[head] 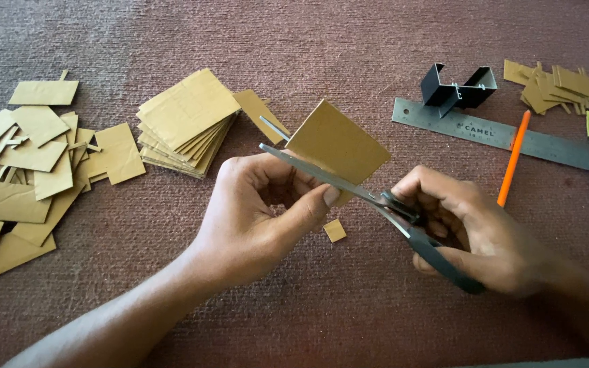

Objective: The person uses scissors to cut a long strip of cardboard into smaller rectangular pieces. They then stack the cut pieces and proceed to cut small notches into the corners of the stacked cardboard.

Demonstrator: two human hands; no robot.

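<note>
My left hand pinches a square piece of brown cardboard between thumb and fingers, holding it upright above the carpet. My right hand grips grey-handled scissors, with fingers through the loops. The scissor blades are apart and straddle the lower edge of the cardboard square. A small cut-off cardboard chip lies on the carpet just below the hands.
A neat stack of cardboard squares lies behind the left hand. Loose cardboard offcuts spread at the left. A steel ruler, orange pencil, black metal bracket and more scraps lie at the right on the maroon carpet.
</note>
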